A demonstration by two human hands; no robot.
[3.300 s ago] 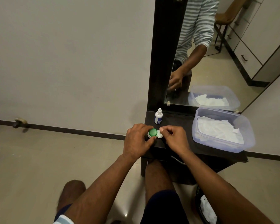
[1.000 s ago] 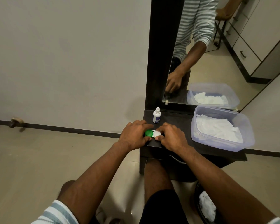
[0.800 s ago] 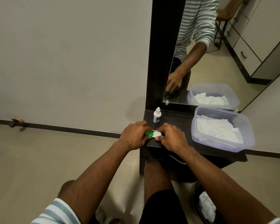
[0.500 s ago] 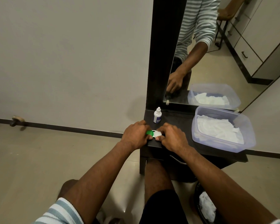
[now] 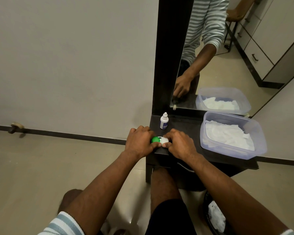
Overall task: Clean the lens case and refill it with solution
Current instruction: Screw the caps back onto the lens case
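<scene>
Two hands: both are set on the lens case (image 5: 159, 140) at the near left corner of the dark table (image 5: 185, 133).
Left hand (image 5: 139, 143): curled round the green cap (image 5: 155, 139), thumb at its near edge.
Right hand (image 5: 180, 145): fingers curled over the white cap (image 5: 164, 140), thumb pressed at its near side.
Key relation: the case is laid with its long axis left to right, one cap under each hand, so each cap is reached equally; unscrewing is judged the step in hand.
Bottle (image 5: 164, 123): stood upright just beyond the case, nearer the right hand.
Surface: a clear tub (image 5: 258, 133) of white tissue is kept at the right.
Room: a mirror (image 5: 227, 65) is mounted at the far edge; pale floor is seen to the left.
</scene>
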